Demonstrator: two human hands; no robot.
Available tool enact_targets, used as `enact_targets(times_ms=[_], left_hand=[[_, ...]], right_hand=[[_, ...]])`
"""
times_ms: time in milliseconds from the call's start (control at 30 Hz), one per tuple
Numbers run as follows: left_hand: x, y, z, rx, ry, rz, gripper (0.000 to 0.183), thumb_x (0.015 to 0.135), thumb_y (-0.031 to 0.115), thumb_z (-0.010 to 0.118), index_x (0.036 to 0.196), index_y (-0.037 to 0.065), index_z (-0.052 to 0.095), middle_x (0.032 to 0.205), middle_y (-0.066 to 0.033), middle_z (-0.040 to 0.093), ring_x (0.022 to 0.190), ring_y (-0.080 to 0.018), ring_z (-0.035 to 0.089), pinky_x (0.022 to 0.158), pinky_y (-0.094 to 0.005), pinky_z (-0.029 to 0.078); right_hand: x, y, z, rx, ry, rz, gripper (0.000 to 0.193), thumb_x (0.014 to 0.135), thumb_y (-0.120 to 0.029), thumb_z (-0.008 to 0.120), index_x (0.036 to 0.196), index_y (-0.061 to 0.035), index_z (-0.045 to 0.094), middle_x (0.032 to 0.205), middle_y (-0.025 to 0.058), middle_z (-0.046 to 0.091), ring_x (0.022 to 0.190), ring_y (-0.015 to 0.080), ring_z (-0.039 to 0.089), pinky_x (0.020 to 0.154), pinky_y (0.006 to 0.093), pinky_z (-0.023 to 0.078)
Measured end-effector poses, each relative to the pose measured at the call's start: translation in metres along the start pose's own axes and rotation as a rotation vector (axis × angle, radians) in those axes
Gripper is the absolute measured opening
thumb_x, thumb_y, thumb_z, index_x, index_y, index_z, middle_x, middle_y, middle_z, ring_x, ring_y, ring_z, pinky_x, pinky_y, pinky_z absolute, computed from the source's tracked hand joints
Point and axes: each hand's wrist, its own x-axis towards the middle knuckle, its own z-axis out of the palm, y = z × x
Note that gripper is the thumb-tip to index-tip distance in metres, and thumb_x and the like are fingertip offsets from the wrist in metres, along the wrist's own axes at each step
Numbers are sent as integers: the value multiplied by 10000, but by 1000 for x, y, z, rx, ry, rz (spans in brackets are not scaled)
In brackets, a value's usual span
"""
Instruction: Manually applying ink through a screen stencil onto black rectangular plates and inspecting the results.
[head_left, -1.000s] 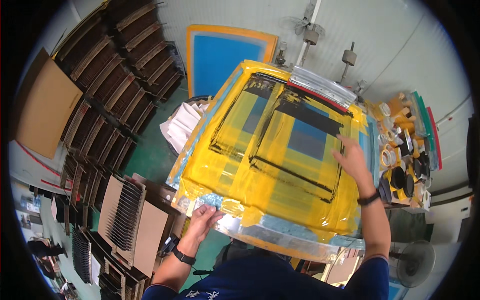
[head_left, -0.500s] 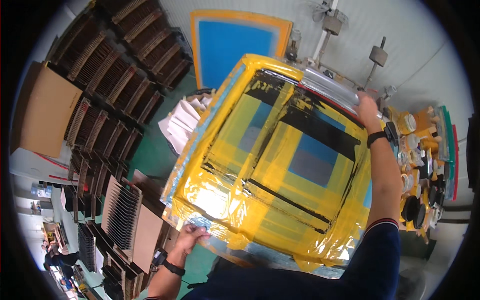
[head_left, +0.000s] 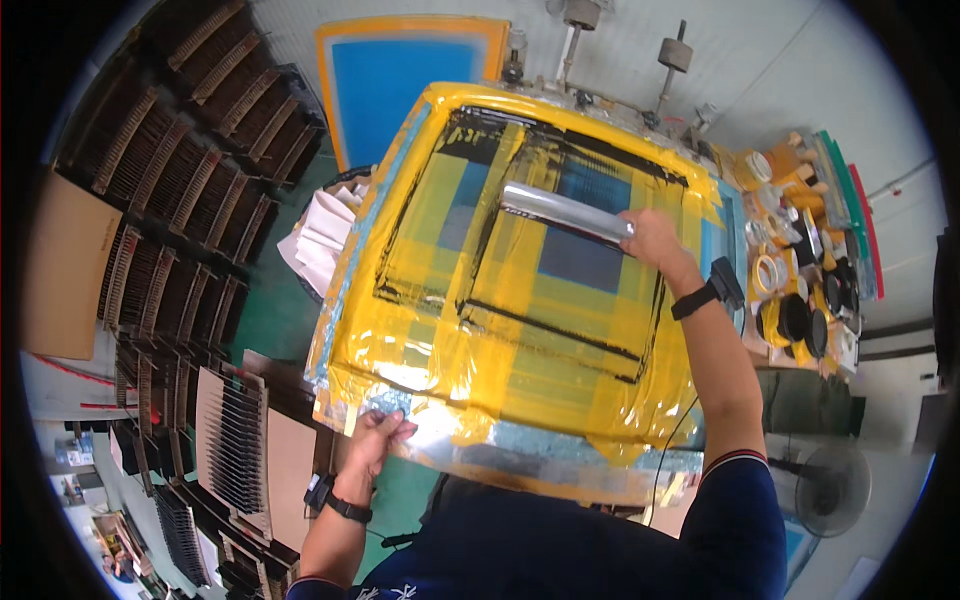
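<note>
In front of me lies a screen-printing frame point(head_left: 660, 395), its mesh covered with yellow tape and framing translucent yellow-green and blue-grey areas. Smears of black ink point(head_left: 560, 330) run along the taped borders. My right hand point(head_left: 655, 240) is closed on the right end of a silver metal squeegee point(head_left: 568, 211), which lies across the middle of the screen. The squeegee's lower edge is hidden by its body. At the near left corner of the frame, my left hand point(head_left: 372, 445) has its fingers curled at the edge, pinching it.
Dark drying racks point(head_left: 170, 190) fill the left side. Crumpled white sheets point(head_left: 325, 230) sit in a bin beside the frame. A blue screen with orange border point(head_left: 400, 90) leans behind. Tape rolls and ink tubs point(head_left: 775, 275) crowd the right; a fan point(head_left: 835, 490) stands lower right.
My right hand has drawn the squeegee from the frame's far edge toward me, to mid-screen. The wide black ink band there has thinned. My left hand stays at the corner; the view has shifted.
</note>
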Motion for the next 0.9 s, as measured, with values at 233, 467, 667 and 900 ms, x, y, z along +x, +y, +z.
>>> enact_targets(times_ms=[233, 467, 667, 900], left_hand=[[-13, 17, 7, 142, -90, 10, 215, 927, 157, 656, 949, -50, 600, 850, -140, 685, 777, -208, 700, 700, -292, 589], [-48, 90, 89, 1022, -71, 1154, 207, 816, 98, 728, 988, -4, 674, 799, -126, 678, 776, -276, 657, 773, -372, 534], [33, 129, 181, 1574, -364, 1336, 315, 706, -53, 581, 1002, -1, 675, 931, -201, 670, 921, -378, 622, 917, -443, 459], [48, 124, 174, 1700, -540, 1292, 312, 703, -86, 516, 980, -51, 656, 988, -210, 669, 969, -376, 621, 934, -441, 455]], right_hand=[[-133, -87, 21, 76, 88, -50, 352, 692, -50, 686, 1040, -103, 691, 973, 116, 689, 936, 323, 639, 812, 410, 524], [-196, -127, 37, 127, 139, 3, 370, 682, -4, 680, 1047, -66, 678, 1010, 100, 681, 965, 291, 630, 828, 385, 522], [-208, -97, 25, -74, 126, 121, 250, 806, -73, 576, 1017, -94, 709, 886, 102, 698, 938, 277, 645, 833, 401, 498], [-233, -98, 45, -188, -131, 135, 176, 810, -93, 563, 917, -79, 702, 918, 98, 696, 1004, 226, 621, 895, 343, 419]])
